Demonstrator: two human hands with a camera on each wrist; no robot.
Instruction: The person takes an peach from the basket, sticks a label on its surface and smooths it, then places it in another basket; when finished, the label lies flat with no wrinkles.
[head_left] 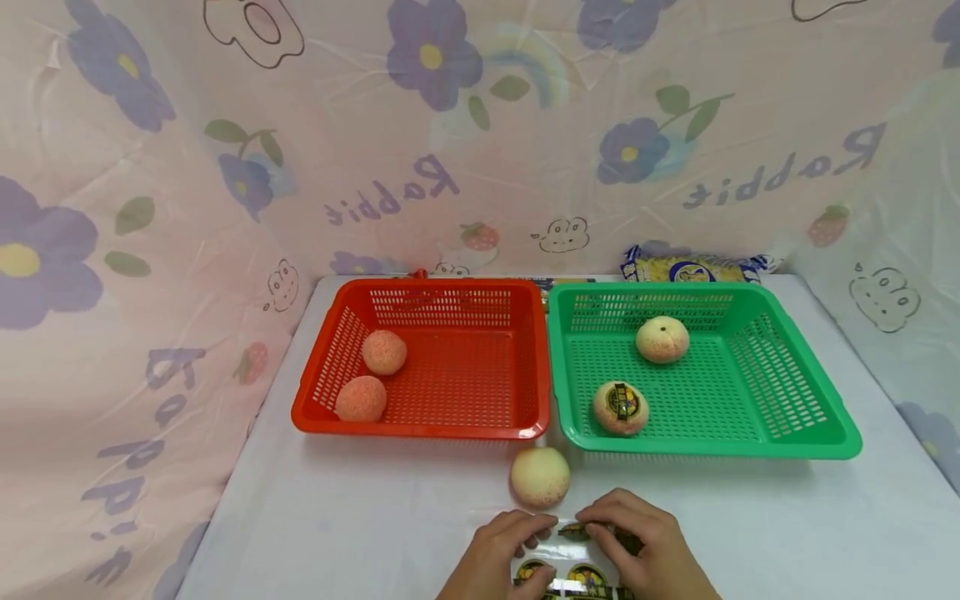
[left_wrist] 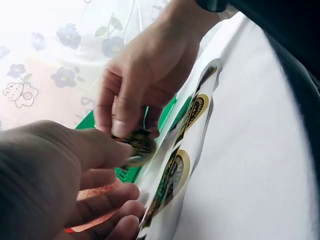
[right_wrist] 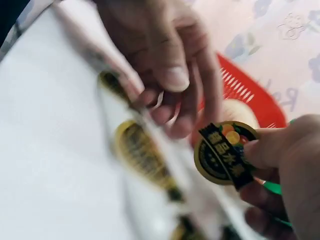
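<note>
My right hand (head_left: 645, 537) pinches a round black-and-gold fruit sticker (right_wrist: 220, 157) between thumb and fingers; its printed face, with fruit pictures and white characters, shows in the right wrist view. My left hand (head_left: 502, 554) hovers over a clear sheet of stickers (head_left: 587, 575), fingers loosely bent and the thumb apart from them. In the right wrist view, the left fingertips (right_wrist: 181, 125) hang close beside the held sticker. More round stickers remain on the sheet below both hands. A pale yellow peach (head_left: 540, 477) sits on the table just beyond the sheet.
A red basket (head_left: 420, 431) at the left holds two pinkish peaches (head_left: 361, 399). Beside it, a green basket (head_left: 712, 448) contains two paler peaches, the nearer one (head_left: 621, 408) bearing a sticker. A blue-and-yellow packet (head_left: 690, 268) lies behind, against the patterned curtain.
</note>
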